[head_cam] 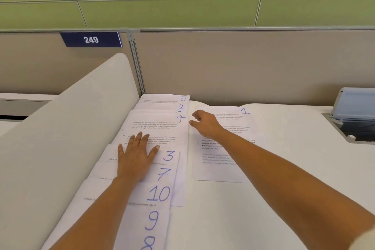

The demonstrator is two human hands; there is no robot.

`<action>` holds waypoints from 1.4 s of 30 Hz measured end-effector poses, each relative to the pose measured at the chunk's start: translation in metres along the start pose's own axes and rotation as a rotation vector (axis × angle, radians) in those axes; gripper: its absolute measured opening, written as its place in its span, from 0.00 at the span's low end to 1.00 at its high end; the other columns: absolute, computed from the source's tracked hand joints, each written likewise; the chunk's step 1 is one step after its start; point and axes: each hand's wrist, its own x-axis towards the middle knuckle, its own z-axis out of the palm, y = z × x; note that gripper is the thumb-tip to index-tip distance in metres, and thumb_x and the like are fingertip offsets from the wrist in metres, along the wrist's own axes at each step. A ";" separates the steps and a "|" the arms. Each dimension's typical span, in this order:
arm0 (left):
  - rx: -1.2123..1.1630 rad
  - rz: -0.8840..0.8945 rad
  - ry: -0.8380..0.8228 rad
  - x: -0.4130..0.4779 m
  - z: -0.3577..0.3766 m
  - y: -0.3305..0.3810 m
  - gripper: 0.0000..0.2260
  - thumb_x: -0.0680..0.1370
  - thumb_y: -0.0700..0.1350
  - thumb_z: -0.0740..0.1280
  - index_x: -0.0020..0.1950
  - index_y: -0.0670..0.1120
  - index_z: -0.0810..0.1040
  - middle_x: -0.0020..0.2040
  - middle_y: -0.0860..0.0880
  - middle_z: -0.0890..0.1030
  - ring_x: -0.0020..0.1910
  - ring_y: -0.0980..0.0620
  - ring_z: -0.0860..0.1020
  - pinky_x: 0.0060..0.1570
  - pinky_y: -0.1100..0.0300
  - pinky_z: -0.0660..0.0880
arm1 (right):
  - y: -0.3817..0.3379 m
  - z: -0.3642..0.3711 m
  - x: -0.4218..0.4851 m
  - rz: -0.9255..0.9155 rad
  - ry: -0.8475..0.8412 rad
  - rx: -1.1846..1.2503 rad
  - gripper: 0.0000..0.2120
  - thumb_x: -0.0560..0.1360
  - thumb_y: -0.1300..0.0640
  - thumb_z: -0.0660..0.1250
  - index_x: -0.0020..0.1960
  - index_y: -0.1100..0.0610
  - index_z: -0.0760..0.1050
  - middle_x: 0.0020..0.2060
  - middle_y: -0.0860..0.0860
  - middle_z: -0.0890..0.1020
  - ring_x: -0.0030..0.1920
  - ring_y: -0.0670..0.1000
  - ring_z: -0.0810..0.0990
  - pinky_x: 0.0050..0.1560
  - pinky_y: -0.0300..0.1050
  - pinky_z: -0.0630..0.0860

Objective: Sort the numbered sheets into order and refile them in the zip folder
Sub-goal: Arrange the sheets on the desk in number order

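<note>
White printed sheets with blue handwritten numbers lie fanned in a column on the white desk (263, 199). From far to near their corners read 5 (183, 98), 2 (181, 107), 4 (180, 117), 3 (168, 155), 7 (164, 174), 10 (159, 193), 9 (153, 220) and 8 (149, 243). Sheet 1 (223, 160) lies apart to the right. My left hand (136, 156) presses flat on the fanned sheets beside the 3. My right hand (205, 124) hovers over sheet 1's left edge, next to sheet 4, fingers loosely curled and holding nothing. No zip folder is in view.
A white curved divider (67, 128) slopes along the left of the sheets. A beige partition (243, 67) with a blue 249 sign (91, 39) closes the back. A grey-blue flip-up socket box (353, 115) is set in the desk at the far right.
</note>
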 end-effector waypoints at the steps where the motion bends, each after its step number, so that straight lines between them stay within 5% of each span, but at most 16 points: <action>1: 0.003 -0.001 -0.019 0.002 0.002 -0.003 0.27 0.80 0.60 0.50 0.77 0.51 0.53 0.78 0.51 0.51 0.77 0.51 0.49 0.73 0.45 0.45 | -0.001 0.002 0.009 0.005 -0.001 -0.007 0.20 0.78 0.56 0.64 0.67 0.62 0.69 0.65 0.57 0.73 0.65 0.54 0.71 0.63 0.43 0.66; 11: 0.048 -0.013 -0.024 0.004 0.015 -0.013 0.27 0.80 0.62 0.47 0.77 0.55 0.50 0.78 0.55 0.49 0.77 0.54 0.47 0.73 0.46 0.44 | -0.015 0.021 0.078 0.198 -0.033 0.163 0.25 0.77 0.54 0.66 0.69 0.63 0.65 0.65 0.56 0.71 0.65 0.55 0.70 0.62 0.44 0.66; 14: 0.038 -0.010 -0.021 0.003 0.015 -0.013 0.27 0.80 0.62 0.47 0.77 0.55 0.50 0.78 0.55 0.49 0.77 0.54 0.47 0.73 0.46 0.44 | -0.024 0.024 0.089 0.255 -0.019 0.242 0.18 0.76 0.54 0.67 0.60 0.63 0.71 0.50 0.56 0.73 0.49 0.55 0.72 0.47 0.44 0.70; 18: 0.060 -0.018 -0.038 0.003 0.014 -0.013 0.29 0.78 0.66 0.43 0.77 0.56 0.49 0.78 0.56 0.49 0.76 0.55 0.47 0.73 0.47 0.44 | -0.023 0.024 0.098 0.344 0.093 0.473 0.14 0.74 0.61 0.69 0.59 0.62 0.75 0.47 0.56 0.74 0.46 0.54 0.73 0.43 0.44 0.71; 21: 0.060 -0.021 -0.036 0.003 0.013 -0.012 0.27 0.80 0.62 0.46 0.77 0.55 0.49 0.78 0.56 0.48 0.76 0.55 0.46 0.73 0.47 0.44 | -0.018 0.026 0.100 0.343 0.147 0.586 0.02 0.74 0.62 0.69 0.44 0.59 0.76 0.45 0.56 0.76 0.44 0.54 0.75 0.37 0.43 0.74; 26: 0.054 -0.023 -0.043 0.003 0.012 -0.012 0.34 0.74 0.68 0.38 0.77 0.56 0.50 0.78 0.56 0.49 0.77 0.55 0.47 0.73 0.47 0.44 | -0.013 0.032 0.103 0.328 0.202 0.599 0.04 0.74 0.59 0.68 0.41 0.57 0.76 0.44 0.57 0.79 0.42 0.55 0.77 0.44 0.47 0.79; 30: 0.033 -0.025 -0.041 0.004 0.011 -0.013 0.27 0.79 0.63 0.47 0.77 0.56 0.50 0.78 0.56 0.49 0.76 0.56 0.46 0.73 0.47 0.44 | -0.016 0.026 0.106 0.330 0.140 0.514 0.04 0.75 0.61 0.64 0.49 0.60 0.76 0.45 0.55 0.76 0.43 0.54 0.75 0.44 0.46 0.77; 35: 0.006 -0.029 -0.052 0.004 0.010 -0.015 0.27 0.79 0.63 0.48 0.77 0.57 0.50 0.78 0.57 0.48 0.76 0.57 0.46 0.74 0.48 0.43 | -0.022 0.013 0.110 0.353 0.251 0.551 0.11 0.73 0.63 0.63 0.33 0.56 0.70 0.41 0.55 0.79 0.40 0.52 0.77 0.39 0.42 0.74; 40: 0.008 -0.035 -0.058 0.004 0.011 -0.015 0.27 0.79 0.63 0.48 0.77 0.57 0.49 0.78 0.57 0.48 0.76 0.56 0.45 0.74 0.48 0.43 | -0.021 -0.001 0.103 0.351 0.382 0.747 0.06 0.74 0.65 0.60 0.41 0.63 0.75 0.44 0.58 0.79 0.39 0.53 0.76 0.41 0.46 0.79; 42: 0.008 -0.036 -0.058 0.004 0.011 -0.015 0.27 0.79 0.63 0.48 0.77 0.57 0.49 0.78 0.57 0.48 0.76 0.56 0.45 0.73 0.48 0.43 | -0.019 0.000 0.092 0.376 0.298 0.814 0.05 0.76 0.65 0.60 0.43 0.61 0.74 0.42 0.56 0.79 0.38 0.54 0.79 0.32 0.44 0.78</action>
